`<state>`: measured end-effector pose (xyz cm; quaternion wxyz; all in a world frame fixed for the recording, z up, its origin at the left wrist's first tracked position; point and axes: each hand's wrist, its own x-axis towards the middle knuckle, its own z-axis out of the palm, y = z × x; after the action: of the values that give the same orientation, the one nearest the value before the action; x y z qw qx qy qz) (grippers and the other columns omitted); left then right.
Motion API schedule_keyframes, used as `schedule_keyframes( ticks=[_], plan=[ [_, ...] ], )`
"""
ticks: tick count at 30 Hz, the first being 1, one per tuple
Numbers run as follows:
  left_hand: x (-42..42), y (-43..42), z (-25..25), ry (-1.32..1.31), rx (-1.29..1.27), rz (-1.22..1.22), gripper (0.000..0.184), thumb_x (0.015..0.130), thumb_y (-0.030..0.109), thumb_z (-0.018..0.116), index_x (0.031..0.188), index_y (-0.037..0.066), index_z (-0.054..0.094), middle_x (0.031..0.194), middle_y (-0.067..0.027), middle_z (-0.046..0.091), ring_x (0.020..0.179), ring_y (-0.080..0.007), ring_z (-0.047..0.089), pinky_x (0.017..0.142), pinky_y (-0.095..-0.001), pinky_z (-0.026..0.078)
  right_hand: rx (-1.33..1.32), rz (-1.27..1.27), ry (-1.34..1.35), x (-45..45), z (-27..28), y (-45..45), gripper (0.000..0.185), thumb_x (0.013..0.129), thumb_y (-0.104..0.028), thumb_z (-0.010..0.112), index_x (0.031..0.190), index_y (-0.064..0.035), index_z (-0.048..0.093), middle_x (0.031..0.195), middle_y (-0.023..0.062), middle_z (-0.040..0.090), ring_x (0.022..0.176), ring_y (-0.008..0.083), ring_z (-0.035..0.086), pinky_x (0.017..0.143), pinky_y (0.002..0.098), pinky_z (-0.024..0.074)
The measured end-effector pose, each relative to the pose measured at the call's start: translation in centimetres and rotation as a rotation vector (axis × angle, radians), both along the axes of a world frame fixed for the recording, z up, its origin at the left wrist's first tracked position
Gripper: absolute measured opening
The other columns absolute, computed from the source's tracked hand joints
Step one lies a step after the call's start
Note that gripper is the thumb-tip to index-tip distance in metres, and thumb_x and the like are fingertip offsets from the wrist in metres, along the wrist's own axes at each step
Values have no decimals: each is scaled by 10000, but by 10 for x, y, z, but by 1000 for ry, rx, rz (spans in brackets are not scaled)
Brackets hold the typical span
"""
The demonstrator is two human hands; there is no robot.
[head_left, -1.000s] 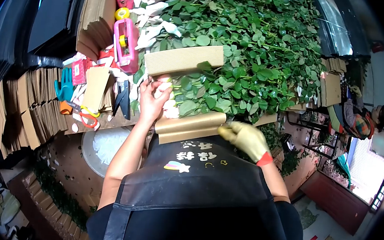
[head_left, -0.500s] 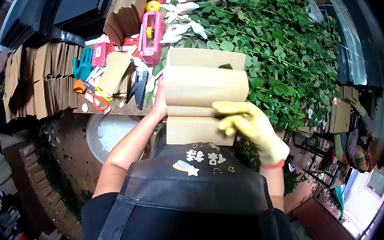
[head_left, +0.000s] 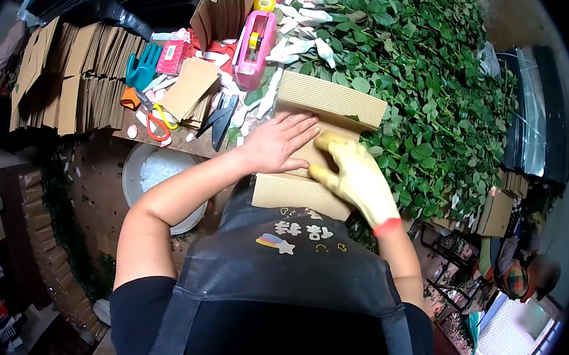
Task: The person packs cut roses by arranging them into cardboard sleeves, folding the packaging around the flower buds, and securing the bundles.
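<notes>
Corrugated cardboard (head_left: 340, 135), tan and finely ridged, lay at the near edge of the surface (head_left: 195, 145), between the green foliage (head_left: 416, 87) and the person's dark apron (head_left: 289, 267). Its far panel slanted a little across the view, its ridges running along its length; the near panel reached over the top of the apron, and a lower-lying middle stretch, partly hidden by the hands, showed between them. A small green leaf (head_left: 353, 118) touched the far panel.

The bare left hand (head_left: 277, 142) was spread palm down on the middle stretch, unclenched, its fingers extended toward the far panel. The right hand (head_left: 353, 174), in a pale yellow glove with a red cuff, came in from the other side with its grip released, thumb and fingers parted and gently bent over the same stretch.

Beyond the far panel, white-wrapped bundles (head_left: 297, 49) lined the border of the foliage. A pink tape dispenser (head_left: 254, 51) stood to their left, with a yellow tape roll (head_left: 265, 3) just past it. Nearer the left arm were a black cutting tool (head_left: 220, 122), a small stack of brown card (head_left: 190, 90), scissors (head_left: 150, 111) with orange and yellow on them, and a teal glove (head_left: 143, 68). Taller stacks of brown cardboard (head_left: 76, 96) stood farther left, and a round tub (head_left: 135, 180) holding whitish material sat below the edge.
</notes>
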<state>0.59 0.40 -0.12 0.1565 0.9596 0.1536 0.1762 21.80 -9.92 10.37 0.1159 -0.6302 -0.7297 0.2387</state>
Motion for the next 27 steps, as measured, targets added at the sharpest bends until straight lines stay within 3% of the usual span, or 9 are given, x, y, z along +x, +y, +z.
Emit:
schedule_keyframes(
  ticks=[2, 8, 11, 12, 17, 20, 22, 24, 27],
  plan=[
    [0, -2, -6, 29, 20, 32, 742, 953, 517, 619, 1528, 68, 487, 1559, -148, 504, 1440, -298, 462, 1164, -480, 355, -346, 186, 182, -8, 40, 10, 475, 873, -344, 762, 1249, -64, 685, 1166, 186, 723, 1050, 389, 685, 949, 461, 545],
    [0, -1, -10, 76, 65, 34, 695, 971, 499, 597, 1529, 96, 499, 1584, -126, 480, 1430, -277, 465, 1128, -464, 376, 145, 286, -32, -32, -31, -15, 301, 860, -294, 758, 988, -28, 704, 850, 145, 710, 868, 349, 715, 785, 479, 565],
    [-1, -3, -13, 51, 13, 32, 699, 965, 473, 602, 1541, 96, 480, 1599, -123, 462, 1447, -278, 450, 1163, -466, 348, -592, 83, 257, -20, 5, 18, 303, 923, -384, 737, 947, -82, 721, 954, 135, 741, 889, 355, 703, 771, 465, 547],
    [0, -2, -14, 41, 9, 36, 703, 961, 468, 606, 1543, 95, 476, 1602, -123, 458, 1451, -279, 447, 1170, -467, 342, -220, 16, 185, -13, -9, 11, 304, 939, -392, 723, 962, -88, 720, 901, 161, 735, 859, 369, 701, 766, 451, 539],
    [3, -2, -35, 93, 13, 56, 734, 935, 458, 600, 1558, 102, 446, 1620, -129, 428, 1478, -288, 423, 1218, -477, 298, -280, 329, -115, -29, -8, 61, 345, 949, -420, 675, 970, -81, 732, 928, 175, 735, 887, 374, 702, 774, 475, 547],
    [9, -9, -36, -213, -719, -52, 600, 1051, 348, 490, 1591, 111, 379, 1629, -150, 403, 1478, -284, 422, 1225, -447, 316, 90, 442, 63, -91, 1, 94, 272, 950, -334, 657, 1007, -86, 751, 935, 144, 730, 888, 353, 699, 805, 471, 550],
    [6, -4, -38, -135, -147, 24, 605, 1059, 347, 486, 1585, 71, 375, 1609, -184, 419, 1463, -322, 435, 1236, -454, 312, 248, 488, 35, -144, -15, 130, 403, 892, -257, 717, 1238, -64, 643, 1039, 154, 699, 899, 352, 678, 826, 467, 537],
    [1, 1, -46, -83, -357, -38, 773, 991, 570, 514, 1607, 126, 369, 1675, -156, 338, 1535, -329, 324, 1254, -507, 236, 727, 528, -179, -179, -69, 177, 526, 819, -205, 710, 1317, -83, 591, 1211, 129, 635, 1130, 286, 632, 981, 410, 506],
    [8, -2, -43, 7, -251, -13, 768, 974, 552, 529, 1592, 117, 388, 1672, -158, 340, 1533, -342, 318, 1248, -546, 209, 857, 421, -261, -207, -109, 199, 313, 853, -167, 645, 1152, -82, 677, 1120, 99, 658, 1159, 259, 621, 1034, 397, 488]
  ],
)
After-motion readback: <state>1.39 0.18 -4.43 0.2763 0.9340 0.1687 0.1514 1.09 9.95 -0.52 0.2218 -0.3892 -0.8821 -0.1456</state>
